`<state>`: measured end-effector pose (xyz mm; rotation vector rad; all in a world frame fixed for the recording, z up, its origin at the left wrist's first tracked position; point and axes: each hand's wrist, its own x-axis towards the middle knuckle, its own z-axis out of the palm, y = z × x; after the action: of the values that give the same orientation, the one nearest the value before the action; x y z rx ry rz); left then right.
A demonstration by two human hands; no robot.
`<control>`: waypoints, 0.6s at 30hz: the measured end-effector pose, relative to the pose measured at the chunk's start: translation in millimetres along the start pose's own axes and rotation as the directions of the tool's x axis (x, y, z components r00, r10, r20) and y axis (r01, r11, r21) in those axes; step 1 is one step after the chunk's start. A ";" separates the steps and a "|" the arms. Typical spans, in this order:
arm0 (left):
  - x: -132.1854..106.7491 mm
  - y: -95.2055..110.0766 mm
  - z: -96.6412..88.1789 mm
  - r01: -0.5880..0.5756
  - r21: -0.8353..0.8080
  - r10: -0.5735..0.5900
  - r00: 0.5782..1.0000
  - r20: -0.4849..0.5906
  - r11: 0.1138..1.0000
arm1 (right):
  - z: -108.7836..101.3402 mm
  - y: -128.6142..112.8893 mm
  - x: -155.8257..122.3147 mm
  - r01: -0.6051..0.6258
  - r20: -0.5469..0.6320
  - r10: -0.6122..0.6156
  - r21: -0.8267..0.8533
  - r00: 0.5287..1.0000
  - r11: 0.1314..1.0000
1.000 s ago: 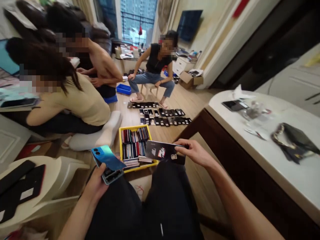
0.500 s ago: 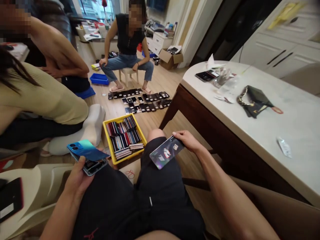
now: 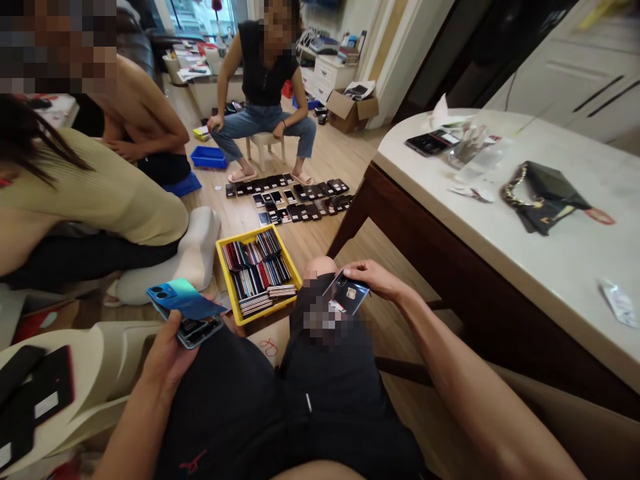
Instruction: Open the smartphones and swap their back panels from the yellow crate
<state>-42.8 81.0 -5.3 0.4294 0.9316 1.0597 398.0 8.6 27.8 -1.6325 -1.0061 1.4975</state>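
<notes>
My left hand (image 3: pixel 167 353) grips a teal-blue smartphone (image 3: pixel 185 300), with a darker phone body (image 3: pixel 195 332) showing beneath it. My right hand (image 3: pixel 373 280) pinches the top of a dark smartphone (image 3: pixel 347 293) above my right thigh. A pixelated patch hides the lower part of that phone. Just beyond my left hand stands a yellow plastic crate (image 3: pixel 257 277), packed with phones on edge and a small stack lying at its front. Neither hand touches the crate.
Rows of black phones (image 3: pixel 290 200) lie on the wood floor (image 3: pixel 345 157) beyond the crate. Co-workers (image 3: pixel 115 193) (image 3: pixel 263 87) sit around them. To my right, a white-topped counter (image 3: pixel 500 220) holds a black handbag (image 3: pixel 543 200). A white chair (image 3: pixel 95 360) stands at lower left.
The room has shifted in view as my head turned and tipped down. My right hand has turned the dark phone from flat to steeper, closer to my thigh. My left hand stays much the same.
</notes>
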 end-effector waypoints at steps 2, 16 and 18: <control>-1.3 0.6 2.7 0.000 -0.002 0.000 1.000 -0.011 1.000 | -1.3 -4.7 -7.7 -0.007 0.039 0.006 0.011 0.999 1.000; 3.2 2.1 -1.1 0.009 -0.075 -0.006 0.999 0.039 0.997 | -22.0 -12.7 -71.5 0.251 0.128 -0.230 -0.183 0.965 0.951; 4.5 2.3 -1.7 0.013 -0.083 -0.011 1.000 0.024 0.996 | -21.6 -3.2 -71.4 0.261 0.100 -0.248 -0.153 0.964 0.953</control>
<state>-44.7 85.8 -6.6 0.3660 0.8647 1.0769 416.8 -53.1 65.4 -1.4950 -1.3618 1.3423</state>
